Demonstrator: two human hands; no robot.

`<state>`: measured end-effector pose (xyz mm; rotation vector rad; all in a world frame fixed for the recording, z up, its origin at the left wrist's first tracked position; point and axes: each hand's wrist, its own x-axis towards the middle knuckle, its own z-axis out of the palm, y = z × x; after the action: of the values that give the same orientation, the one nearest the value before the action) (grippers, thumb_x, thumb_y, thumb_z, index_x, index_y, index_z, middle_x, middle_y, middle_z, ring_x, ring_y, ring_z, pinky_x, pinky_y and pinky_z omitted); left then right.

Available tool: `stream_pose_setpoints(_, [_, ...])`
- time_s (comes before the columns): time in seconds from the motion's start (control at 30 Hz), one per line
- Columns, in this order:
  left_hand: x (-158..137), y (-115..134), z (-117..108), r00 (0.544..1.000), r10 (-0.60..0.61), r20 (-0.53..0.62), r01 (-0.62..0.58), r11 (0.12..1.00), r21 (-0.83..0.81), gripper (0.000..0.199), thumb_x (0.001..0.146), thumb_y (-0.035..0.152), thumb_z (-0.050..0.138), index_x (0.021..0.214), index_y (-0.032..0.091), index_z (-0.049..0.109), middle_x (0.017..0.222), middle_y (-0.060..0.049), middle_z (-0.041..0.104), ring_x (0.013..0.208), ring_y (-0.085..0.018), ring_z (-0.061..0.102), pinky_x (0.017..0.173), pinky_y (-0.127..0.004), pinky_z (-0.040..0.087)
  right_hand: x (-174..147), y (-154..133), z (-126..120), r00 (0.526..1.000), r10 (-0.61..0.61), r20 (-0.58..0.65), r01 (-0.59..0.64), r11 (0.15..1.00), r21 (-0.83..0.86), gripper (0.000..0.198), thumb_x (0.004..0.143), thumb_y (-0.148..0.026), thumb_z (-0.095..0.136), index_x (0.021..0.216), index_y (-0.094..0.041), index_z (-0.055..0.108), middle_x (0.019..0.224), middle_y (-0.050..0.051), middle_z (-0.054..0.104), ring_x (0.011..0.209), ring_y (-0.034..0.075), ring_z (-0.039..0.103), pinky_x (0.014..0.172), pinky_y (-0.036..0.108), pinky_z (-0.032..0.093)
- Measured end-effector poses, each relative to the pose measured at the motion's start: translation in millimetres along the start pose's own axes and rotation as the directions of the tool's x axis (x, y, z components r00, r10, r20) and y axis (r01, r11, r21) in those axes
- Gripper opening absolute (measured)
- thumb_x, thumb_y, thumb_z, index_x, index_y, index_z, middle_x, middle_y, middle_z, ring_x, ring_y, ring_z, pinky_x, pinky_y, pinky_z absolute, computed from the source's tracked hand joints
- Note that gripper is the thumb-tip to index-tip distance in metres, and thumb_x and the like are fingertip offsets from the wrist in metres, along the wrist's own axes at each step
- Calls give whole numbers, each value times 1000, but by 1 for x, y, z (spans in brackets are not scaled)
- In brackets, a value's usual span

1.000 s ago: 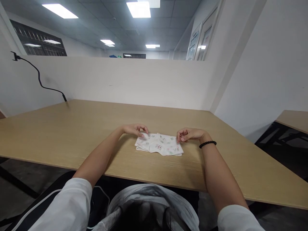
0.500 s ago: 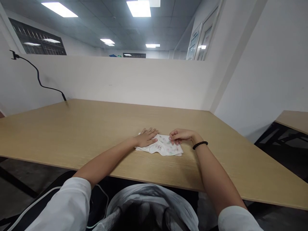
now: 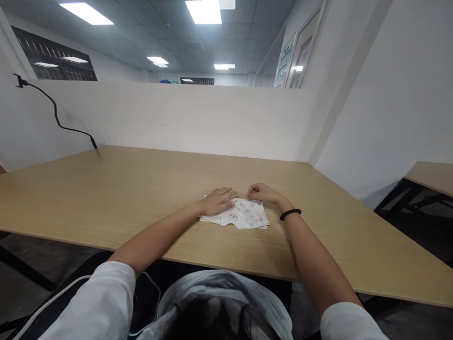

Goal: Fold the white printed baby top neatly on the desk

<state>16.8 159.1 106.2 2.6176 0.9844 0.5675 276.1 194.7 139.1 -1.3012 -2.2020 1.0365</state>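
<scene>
A small white garment with a colourful print, which looks like a child's underpants [image 3: 244,218], lies flat on the wooden table [image 3: 141,189]. Its near edge dips in a curve, and its left end is partly covered. My left hand [image 3: 217,202] rests flat on that left end, fingers stretched out and a little apart. At the far right edge of the garment is my right hand [image 3: 262,192], its fingers curled in and closed. Whether it pinches any fabric there is hidden. A dark beaded bracelet [image 3: 290,214] circles the right wrist.
A white partition [image 3: 198,123] rises behind the table's far edge. A black gooseneck holder [image 3: 56,111] stands at the back left corner. Another table [image 3: 433,177] is off to the right. A pale cable [image 3: 155,295] hangs below the near edge, by my lap.
My right hand has moved from the upper right part of the garment to its far edge, with fingers curled. My left hand has shifted slightly right and stays flat on the fabric.
</scene>
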Motion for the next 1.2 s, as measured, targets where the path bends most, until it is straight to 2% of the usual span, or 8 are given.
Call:
stream_pose_setpoints(0.17, [-5, -22, -38, 876, -415, -245, 436, 899, 37, 38, 80, 48, 59, 64, 14, 66, 77, -17, 66, 86, -33, 63, 85, -41, 45, -15, -3, -13, 925, 375, 69, -346, 902, -259, 42, 69, -49, 71, 51, -15, 54, 50, 6, 56, 45, 12, 45, 46, 26, 35])
stream_pose_setpoints(0.27, [-15, -38, -58, 744, -642, 184, 662, 746, -75, 52, 75, 59, 60, 45, 16, 56, 49, -12, 57, 59, -27, 62, 64, -38, 49, -24, -7, -17, 806, 554, 208, -494, 823, -280, 47, 60, -55, 79, 54, -12, 61, 60, 13, 64, 49, 15, 53, 48, 27, 42])
stream_pose_setpoints(0.37, [-20, -48, -63, 617, -591, 520, 731, 675, -100, 59, 68, 71, 63, 47, 15, 61, 53, -15, 62, 52, -25, 61, 52, -35, 48, -26, -8, -15, 749, 585, 312, -525, 810, -260, 47, 49, -53, 85, 59, -11, 65, 67, 15, 67, 55, 17, 59, 51, 26, 46])
stream_pose_setpoints(0.5, [-20, -55, -56, 642, -371, 671, 637, 745, -198, 50, 56, 63, 79, 54, 15, 67, 57, -14, 66, 53, -23, 63, 47, -30, 48, -22, -7, -14, 744, 565, 356, -505, 825, -253, 42, 44, -43, 88, 56, -12, 64, 59, 12, 65, 49, 14, 55, 42, 22, 39])
stream_pose_setpoints(0.7, [-22, -61, -62, 714, -352, 605, 639, 681, -357, 38, 52, 47, 87, 64, 15, 70, 62, -8, 69, 57, -18, 65, 50, -25, 50, -30, -6, -17, 878, 385, 283, -423, 902, 89, 34, 50, -35, 85, 53, -13, 59, 51, 6, 58, 47, 11, 49, 41, 21, 39])
stream_pose_setpoints(0.83, [-24, -59, -66, 685, -381, 621, 683, 633, -364, 37, 53, 44, 89, 65, 15, 69, 65, -8, 70, 60, -17, 66, 54, -24, 52, -51, 1, -5, 927, 302, 222, -367, 849, 379, 30, 56, -32, 84, 58, -15, 59, 53, 1, 54, 50, 10, 49, 52, 23, 51])
stream_pose_setpoints(1.07, [-23, -55, -60, 626, -380, 681, 712, 635, -300, 39, 53, 46, 89, 63, 14, 68, 66, -9, 70, 63, -19, 67, 55, -25, 54, -72, 11, 29, 935, 351, 40, -323, 802, 502, 33, 53, -17, 87, 76, -14, 64, 83, 7, 65, 73, 19, 65, 60, 23, 59])
stream_pose_setpoints(1.2, [-22, -58, -60, 620, -368, 693, 718, 622, -312, 39, 52, 44, 89, 63, 15, 67, 64, -8, 70, 62, -17, 68, 54, -23, 53, -77, 5, 40, 935, 352, -34, -202, 610, 767, 45, 53, -3, 81, 89, -17, 58, 103, 9, 64, 93, 24, 66, 73, 27, 62])
